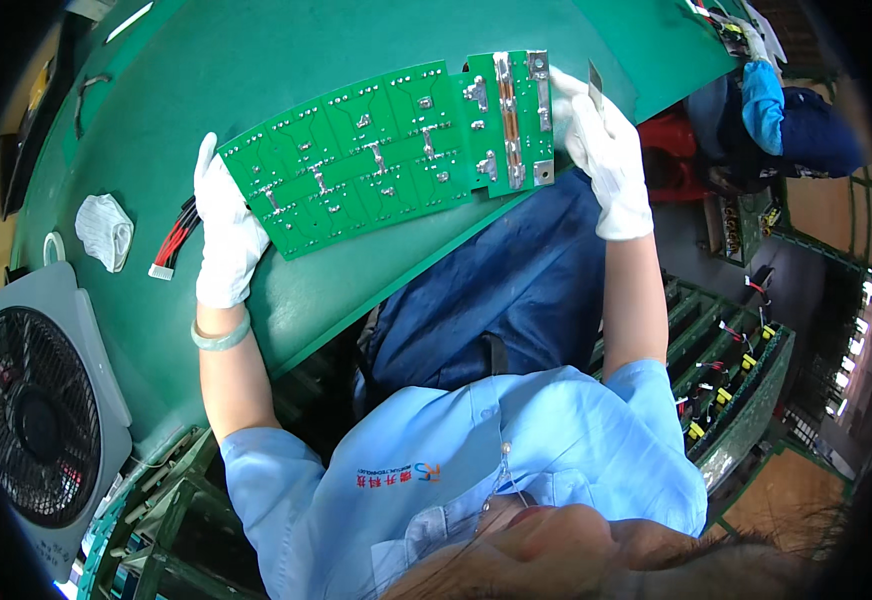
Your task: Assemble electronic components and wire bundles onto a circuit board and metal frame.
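Note:
A long green circuit board is held up over the table, solder side showing, with silvery solder joints and a copper-coloured strip near its right end. My left hand, in a white glove, grips the board's left end; some fingers are hidden behind it. My right hand, also gloved, is closed at the right end by the metal plates. A thin flat metal piece sticks up from the right fingers; its kind is unclear. Red and black wires with a white connector lie beside my left hand, their other end hidden.
A green-topped table spreads under the board. At left are a crumpled white glove, a tape roll and a grey box fan. A green rack with wired parts stands at right. Another person's blue sleeve shows far right.

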Demonstrator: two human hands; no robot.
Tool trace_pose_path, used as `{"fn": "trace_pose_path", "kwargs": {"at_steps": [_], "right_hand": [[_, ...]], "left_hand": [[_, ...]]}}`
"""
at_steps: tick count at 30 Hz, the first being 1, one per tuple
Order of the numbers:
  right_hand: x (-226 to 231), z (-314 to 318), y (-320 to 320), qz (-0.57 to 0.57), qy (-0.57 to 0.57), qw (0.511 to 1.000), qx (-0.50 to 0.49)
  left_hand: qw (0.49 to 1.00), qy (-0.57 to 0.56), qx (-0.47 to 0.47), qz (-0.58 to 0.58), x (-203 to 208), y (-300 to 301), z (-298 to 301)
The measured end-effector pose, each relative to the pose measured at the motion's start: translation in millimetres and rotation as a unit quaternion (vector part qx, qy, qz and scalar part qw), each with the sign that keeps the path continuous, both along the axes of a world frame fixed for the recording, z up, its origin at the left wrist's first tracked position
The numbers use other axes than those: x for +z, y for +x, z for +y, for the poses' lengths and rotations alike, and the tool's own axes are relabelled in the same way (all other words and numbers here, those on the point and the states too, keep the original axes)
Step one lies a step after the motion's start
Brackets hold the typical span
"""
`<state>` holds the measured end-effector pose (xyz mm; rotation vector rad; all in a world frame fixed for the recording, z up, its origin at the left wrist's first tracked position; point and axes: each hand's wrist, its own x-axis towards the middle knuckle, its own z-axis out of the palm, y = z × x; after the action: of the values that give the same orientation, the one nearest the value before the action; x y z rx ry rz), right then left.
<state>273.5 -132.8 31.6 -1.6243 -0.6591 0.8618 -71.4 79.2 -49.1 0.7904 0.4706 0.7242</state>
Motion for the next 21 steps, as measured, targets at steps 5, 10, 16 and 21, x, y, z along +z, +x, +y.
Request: {"fn": "trace_pose_path", "kwargs": {"at_steps": [5, 10, 16, 21], "right_hand": [[1, -37, -21, -0.181, 0.064, 0.981, -0.033], [4, -57, -32, -0.338, 0.022, 0.940, -0.043], [8, -45, -57, -0.476, 0.023, 0.877, -0.063], [9, -33, -68, -0.563, 0.072, 0.823, -0.003]], "left_hand": [[0.642, 0.664, 0.094, 0.371, 20, 14, -11], [0.884, 0.375, 0.093, 0.263, 13, 9, -10], [0.730, 0.576, 0.078, 0.360, 15, 14, -10], [0.979, 0.123, 0.015, 0.162, 1, 1, 0]]}}
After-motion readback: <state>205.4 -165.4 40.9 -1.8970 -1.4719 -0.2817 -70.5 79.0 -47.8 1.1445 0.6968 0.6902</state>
